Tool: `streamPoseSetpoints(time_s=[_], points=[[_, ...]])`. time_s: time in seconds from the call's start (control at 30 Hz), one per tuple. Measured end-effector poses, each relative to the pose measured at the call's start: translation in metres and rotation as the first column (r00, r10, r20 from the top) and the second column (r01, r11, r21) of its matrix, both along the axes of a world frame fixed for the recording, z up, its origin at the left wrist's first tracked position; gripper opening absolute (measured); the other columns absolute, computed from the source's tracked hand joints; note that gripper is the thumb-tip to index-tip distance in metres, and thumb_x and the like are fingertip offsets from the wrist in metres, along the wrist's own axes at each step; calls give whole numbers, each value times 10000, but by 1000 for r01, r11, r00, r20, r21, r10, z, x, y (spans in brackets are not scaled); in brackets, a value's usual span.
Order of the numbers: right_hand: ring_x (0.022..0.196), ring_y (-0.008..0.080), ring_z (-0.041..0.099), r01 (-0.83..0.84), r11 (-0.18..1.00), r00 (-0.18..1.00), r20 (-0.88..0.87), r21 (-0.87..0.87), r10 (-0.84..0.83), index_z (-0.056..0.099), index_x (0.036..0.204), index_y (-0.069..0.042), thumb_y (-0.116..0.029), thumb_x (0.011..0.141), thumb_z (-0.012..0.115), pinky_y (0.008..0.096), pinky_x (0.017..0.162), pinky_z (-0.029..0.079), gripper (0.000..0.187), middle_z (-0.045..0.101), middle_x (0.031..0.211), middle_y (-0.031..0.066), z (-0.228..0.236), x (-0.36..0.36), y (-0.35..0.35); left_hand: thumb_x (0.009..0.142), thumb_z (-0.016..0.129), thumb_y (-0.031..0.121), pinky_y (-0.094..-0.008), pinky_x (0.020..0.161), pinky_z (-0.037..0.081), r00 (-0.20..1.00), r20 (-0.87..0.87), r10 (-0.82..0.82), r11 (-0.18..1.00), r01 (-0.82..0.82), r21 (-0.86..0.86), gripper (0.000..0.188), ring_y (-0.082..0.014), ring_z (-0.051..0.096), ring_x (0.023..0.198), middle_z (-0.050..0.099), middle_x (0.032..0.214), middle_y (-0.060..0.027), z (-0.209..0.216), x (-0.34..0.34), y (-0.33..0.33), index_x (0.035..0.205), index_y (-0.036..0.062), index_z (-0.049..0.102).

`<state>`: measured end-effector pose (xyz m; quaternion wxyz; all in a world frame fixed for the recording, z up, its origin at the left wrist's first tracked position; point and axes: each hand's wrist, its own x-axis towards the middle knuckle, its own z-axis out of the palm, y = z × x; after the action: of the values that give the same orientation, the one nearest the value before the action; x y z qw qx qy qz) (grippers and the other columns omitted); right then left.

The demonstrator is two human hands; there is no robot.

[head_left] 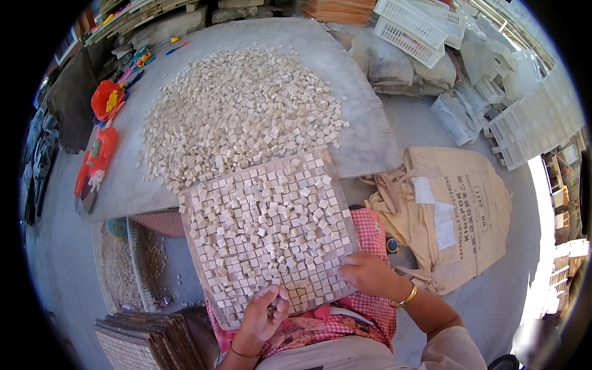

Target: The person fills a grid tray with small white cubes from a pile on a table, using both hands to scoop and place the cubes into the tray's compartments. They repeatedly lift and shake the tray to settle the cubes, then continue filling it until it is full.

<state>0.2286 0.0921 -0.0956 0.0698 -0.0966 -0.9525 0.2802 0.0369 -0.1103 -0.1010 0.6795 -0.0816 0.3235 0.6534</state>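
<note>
A square grid tray (198, 203) rests on my lap, tilted, covered with small cream stone tiles (265, 228). My left hand (264, 313) lies on the tray's near edge, fingers curled over a few tiles. My right hand (365, 272), with a gold bangle at the wrist, presses on the tray's right near corner, fingers flat on the tiles. Beyond the tray, a large heap of loose cream tiles (240, 111) is spread on a grey slab (364, 142).
A stack of filled grid trays (145, 342) sits at lower left. A tan paper sack (456, 209) lies on the floor at right. White plastic grids (530, 123) and crates (413, 24) stand at upper right. Red and orange bags (102, 129) line the slab's left edge.
</note>
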Motion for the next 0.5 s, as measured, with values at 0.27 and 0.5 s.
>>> streamPoseSetpoints(time_s=[0.27,0.5], points=[[731,266,570,61,996,998,3,69,-61,579,897,-70,-81,726,650,355,651,483,185,555,800,73,3,3,-16,948,481,169,-217,590,411,993,-55,-107,994,106,-16,206,-123,494,666,561,794,-72,3,10,2,994,-12,569],[716,251,617,183,879,980,8,-441,-200,562,996,-40,-101,776,672,319,611,496,254,600,829,102,51,0,-47,950,498,154,-268,837,487,900,-177,-399,914,406,6,339,-157,562,962,587,1089,-106,14,34,15,1225,-43,504]])
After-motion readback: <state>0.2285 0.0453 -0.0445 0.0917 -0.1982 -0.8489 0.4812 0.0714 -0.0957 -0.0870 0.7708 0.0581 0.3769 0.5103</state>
